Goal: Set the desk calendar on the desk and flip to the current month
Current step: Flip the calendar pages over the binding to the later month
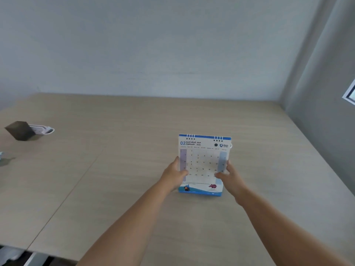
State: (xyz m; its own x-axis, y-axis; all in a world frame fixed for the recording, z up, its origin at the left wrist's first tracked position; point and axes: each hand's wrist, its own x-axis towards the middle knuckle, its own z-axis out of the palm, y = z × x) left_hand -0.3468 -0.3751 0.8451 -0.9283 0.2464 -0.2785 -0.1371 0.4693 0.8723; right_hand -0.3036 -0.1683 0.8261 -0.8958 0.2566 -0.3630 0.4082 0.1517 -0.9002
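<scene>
A white and blue spiral-bound desk calendar (203,160) stands upright on the light wooden desk (134,150), right of centre. Its front page reads 02 February. My left hand (173,174) grips its left edge, thumb across the page. On the opposite edge, my right hand (229,176) holds it the same way. The calendar's blue base rests at the desk surface, between my wrists.
A dark cube-shaped holder (20,130) with a white object (43,129) beside it sits at the desk's far left. A grey wall runs behind the desk and another along the right side. A seam crosses the desk diagonally at left.
</scene>
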